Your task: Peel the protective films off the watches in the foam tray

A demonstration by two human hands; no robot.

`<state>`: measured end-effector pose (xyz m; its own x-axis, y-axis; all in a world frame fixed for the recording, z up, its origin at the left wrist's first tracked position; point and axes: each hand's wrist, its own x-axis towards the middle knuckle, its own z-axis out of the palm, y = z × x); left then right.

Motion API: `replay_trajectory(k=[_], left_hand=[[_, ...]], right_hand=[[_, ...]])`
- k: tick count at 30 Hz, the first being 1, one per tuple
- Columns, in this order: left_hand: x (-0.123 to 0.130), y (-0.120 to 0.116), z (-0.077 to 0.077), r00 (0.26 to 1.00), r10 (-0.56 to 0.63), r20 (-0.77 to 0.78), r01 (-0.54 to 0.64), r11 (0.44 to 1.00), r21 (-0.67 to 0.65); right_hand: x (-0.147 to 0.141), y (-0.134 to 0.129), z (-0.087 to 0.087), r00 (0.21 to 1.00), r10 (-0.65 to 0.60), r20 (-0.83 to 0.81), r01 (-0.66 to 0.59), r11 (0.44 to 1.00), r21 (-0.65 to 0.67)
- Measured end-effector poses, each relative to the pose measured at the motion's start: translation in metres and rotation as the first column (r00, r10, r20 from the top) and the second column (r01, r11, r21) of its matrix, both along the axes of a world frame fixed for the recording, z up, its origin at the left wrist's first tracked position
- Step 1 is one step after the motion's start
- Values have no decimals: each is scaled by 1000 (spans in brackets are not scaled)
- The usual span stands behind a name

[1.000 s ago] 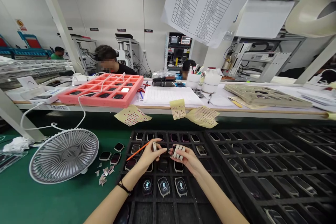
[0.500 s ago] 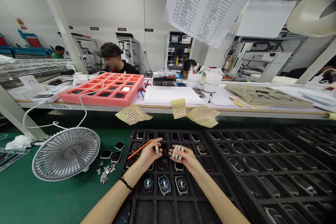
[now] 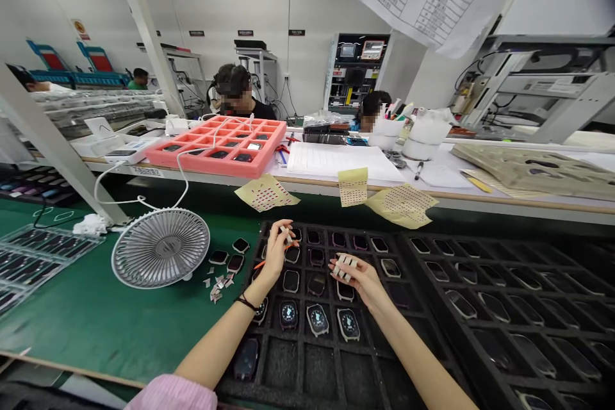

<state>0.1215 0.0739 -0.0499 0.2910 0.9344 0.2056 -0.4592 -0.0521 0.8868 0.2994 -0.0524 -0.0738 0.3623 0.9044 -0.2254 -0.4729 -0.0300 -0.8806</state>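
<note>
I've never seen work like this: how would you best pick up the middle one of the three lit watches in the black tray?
Probably by the long sides of the case of the middle lit watch, coming straight down from above with the fingers either side, since it lies face up in its pocket of the black tray and its screen is best left untouched.

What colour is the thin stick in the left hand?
The thin stick in the left hand is orange; see the head view.
</note>
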Motion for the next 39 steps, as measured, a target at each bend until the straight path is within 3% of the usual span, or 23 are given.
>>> replay_trajectory(k=[32, 39], left_hand=[[2, -6, 3, 995, -43, -91, 46, 998, 30], [3, -1, 5, 990, -58, -129, 53, 998, -41]], right_hand=[[-5, 6, 1, 1000, -16, -2, 16, 1000, -11], [-7, 11, 5, 998, -62, 11, 62, 998, 15]])
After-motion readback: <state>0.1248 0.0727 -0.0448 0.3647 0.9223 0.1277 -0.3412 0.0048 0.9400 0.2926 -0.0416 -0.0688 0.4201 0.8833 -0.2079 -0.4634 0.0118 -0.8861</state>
